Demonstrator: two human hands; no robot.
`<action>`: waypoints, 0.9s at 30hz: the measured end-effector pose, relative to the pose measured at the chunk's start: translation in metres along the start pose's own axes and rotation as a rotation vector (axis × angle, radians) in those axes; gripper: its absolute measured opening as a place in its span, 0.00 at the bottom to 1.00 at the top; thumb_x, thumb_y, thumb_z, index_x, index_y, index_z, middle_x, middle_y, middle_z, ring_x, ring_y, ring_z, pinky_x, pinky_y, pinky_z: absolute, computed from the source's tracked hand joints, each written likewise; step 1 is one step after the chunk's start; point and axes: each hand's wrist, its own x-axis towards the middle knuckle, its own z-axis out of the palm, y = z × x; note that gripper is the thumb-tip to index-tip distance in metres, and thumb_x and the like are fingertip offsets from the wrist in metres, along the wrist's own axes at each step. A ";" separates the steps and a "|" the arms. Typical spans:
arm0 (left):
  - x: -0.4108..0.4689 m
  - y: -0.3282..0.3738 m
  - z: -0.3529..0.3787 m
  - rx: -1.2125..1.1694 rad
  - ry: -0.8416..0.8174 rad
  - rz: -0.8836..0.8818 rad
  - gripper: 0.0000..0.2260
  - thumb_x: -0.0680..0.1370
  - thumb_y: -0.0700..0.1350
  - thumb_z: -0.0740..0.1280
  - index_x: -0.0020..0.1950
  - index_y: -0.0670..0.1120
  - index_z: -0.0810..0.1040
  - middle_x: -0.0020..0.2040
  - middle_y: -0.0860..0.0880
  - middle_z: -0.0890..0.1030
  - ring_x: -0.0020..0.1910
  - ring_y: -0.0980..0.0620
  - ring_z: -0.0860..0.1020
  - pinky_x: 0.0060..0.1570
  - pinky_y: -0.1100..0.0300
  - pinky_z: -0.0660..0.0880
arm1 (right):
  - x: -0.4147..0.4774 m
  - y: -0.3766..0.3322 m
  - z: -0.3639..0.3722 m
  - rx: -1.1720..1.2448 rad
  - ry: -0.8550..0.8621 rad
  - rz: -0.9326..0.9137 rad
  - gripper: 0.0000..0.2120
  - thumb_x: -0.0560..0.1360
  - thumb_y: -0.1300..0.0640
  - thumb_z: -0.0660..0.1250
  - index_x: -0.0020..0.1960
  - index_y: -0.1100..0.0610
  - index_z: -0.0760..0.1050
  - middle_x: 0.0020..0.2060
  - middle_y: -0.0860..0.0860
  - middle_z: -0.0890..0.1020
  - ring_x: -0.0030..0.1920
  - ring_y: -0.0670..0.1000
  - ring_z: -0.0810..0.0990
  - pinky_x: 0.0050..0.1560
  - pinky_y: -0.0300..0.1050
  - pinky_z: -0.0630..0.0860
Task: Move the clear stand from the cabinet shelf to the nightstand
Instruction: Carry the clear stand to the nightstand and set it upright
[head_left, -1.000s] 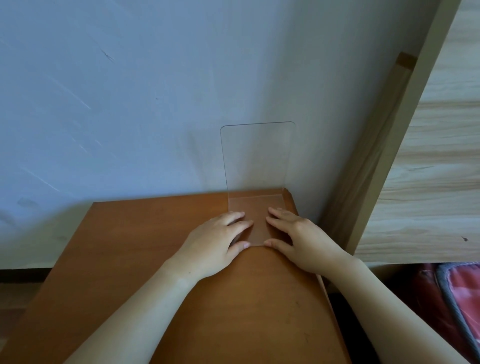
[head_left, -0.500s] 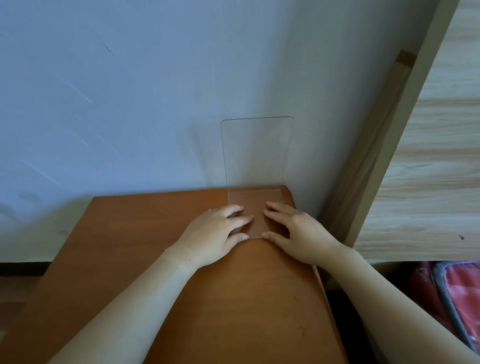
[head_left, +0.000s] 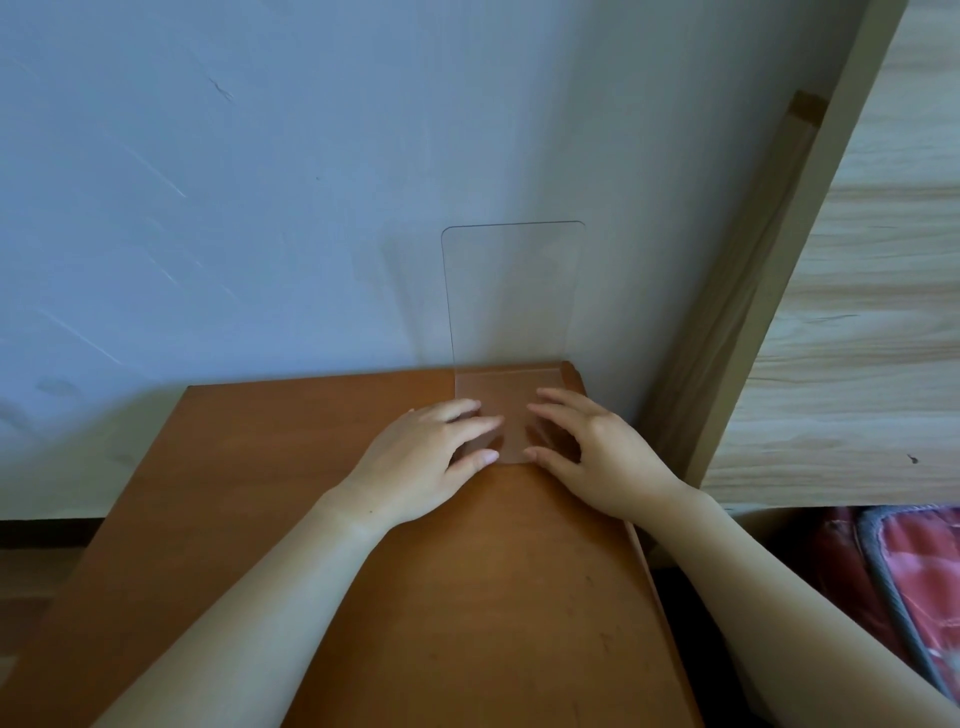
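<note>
The clear stand (head_left: 511, 291) sits at the back right corner of the brown nightstand (head_left: 291, 493). Its see-through upright panel rises in front of the blue wall, and its flat base lies on the wood. My left hand (head_left: 431, 457) touches the base's left side, fingers spread on top and thumb at the front left corner. My right hand (head_left: 597, 452) mirrors it on the right side, fingers arched with their tips on the base and thumb at the front right corner.
The blue wall (head_left: 260, 208) stands right behind the nightstand. A light wooden furniture panel (head_left: 857, 312) and a leaning wooden slat (head_left: 748, 291) stand close on the right. Red patterned fabric (head_left: 924, 571) lies low at the right edge. A dark gap runs along the nightstand's right side.
Both hands stay on the stand's base. My right hand's fingers have arched up a little from lying flat. The stand keeps its place at the back corner.
</note>
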 end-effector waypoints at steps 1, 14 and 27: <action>-0.001 0.002 -0.003 -0.002 0.001 -0.002 0.20 0.78 0.59 0.54 0.70 0.60 0.64 0.73 0.56 0.62 0.72 0.55 0.60 0.69 0.51 0.61 | -0.001 -0.003 -0.003 0.008 0.012 0.004 0.25 0.74 0.45 0.65 0.68 0.51 0.68 0.71 0.47 0.66 0.69 0.48 0.66 0.65 0.43 0.67; -0.063 0.077 -0.187 -0.091 -0.103 -0.052 0.21 0.78 0.59 0.54 0.70 0.58 0.64 0.72 0.55 0.65 0.68 0.55 0.66 0.61 0.58 0.68 | -0.017 -0.133 -0.174 0.058 -0.226 0.112 0.30 0.74 0.46 0.65 0.73 0.52 0.59 0.70 0.49 0.67 0.67 0.48 0.67 0.65 0.39 0.62; -0.167 0.189 -0.436 -0.425 0.049 -0.253 0.21 0.77 0.60 0.54 0.69 0.62 0.62 0.67 0.65 0.64 0.63 0.70 0.59 0.62 0.67 0.60 | -0.020 -0.299 -0.407 0.127 -0.236 0.070 0.28 0.74 0.43 0.63 0.71 0.50 0.62 0.67 0.47 0.70 0.66 0.47 0.68 0.64 0.40 0.63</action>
